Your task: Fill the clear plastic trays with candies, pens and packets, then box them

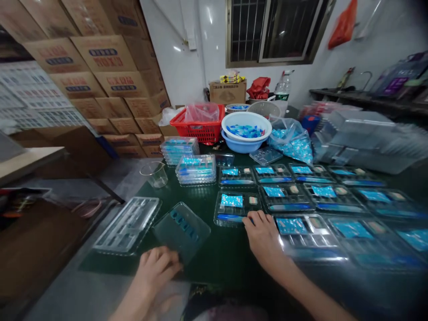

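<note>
Here, a clear plastic blister tray [182, 232] is held at its lower edge by the curled fingers of the left hand [155, 272], while the right hand [264, 238] is laid spread against a filled blister tray [230, 208] just beside it.

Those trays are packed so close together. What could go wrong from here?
The right hand rests among closely packed open plastic trays, so a careless nudge might shift them and scatter their loose blue pieces. The left hand holds a tilted clear tray near the edge of the green table top, where it could perhaps slip off. The stacked trays also look fairly easy to topple.
</note>
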The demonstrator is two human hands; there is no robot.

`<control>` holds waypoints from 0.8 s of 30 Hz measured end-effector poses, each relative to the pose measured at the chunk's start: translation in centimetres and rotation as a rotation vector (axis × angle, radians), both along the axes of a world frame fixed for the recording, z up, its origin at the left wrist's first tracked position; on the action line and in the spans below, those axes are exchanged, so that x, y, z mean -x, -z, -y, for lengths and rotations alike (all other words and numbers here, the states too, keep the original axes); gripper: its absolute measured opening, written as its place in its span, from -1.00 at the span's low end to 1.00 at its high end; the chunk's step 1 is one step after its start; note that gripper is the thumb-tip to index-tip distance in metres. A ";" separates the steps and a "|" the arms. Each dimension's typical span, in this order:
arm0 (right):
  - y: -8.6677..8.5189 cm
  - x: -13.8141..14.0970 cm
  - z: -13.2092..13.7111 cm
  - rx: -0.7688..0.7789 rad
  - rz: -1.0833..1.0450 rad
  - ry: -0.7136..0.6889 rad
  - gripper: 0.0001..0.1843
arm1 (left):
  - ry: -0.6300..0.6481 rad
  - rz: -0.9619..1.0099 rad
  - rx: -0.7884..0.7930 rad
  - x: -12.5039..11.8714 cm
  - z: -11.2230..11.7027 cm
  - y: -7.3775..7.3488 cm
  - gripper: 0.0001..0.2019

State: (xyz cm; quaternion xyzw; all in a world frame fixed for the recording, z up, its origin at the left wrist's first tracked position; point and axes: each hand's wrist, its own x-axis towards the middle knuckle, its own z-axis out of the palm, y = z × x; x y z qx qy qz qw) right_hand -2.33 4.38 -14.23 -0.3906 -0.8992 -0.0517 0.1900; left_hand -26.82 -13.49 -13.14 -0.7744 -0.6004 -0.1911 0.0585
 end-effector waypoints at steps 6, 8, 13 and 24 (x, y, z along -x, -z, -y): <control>0.3 -1.5 2.2 0.001 -0.081 -0.078 -0.76 | -0.016 0.004 -0.132 -0.8 1.0 2.3 -0.91; -0.1 -1.5 3.4 0.006 -0.126 -0.112 -0.77 | 0.010 0.036 -0.133 -1.5 1.3 2.3 -0.87; -1.3 1.7 7.2 0.051 -0.155 -0.433 -0.64 | -0.014 0.185 -0.201 -4.3 1.5 1.2 -0.87; 0.5 4.8 7.8 -0.085 -0.240 -0.493 -0.77 | -0.479 0.223 -0.380 -0.6 3.6 0.5 -0.26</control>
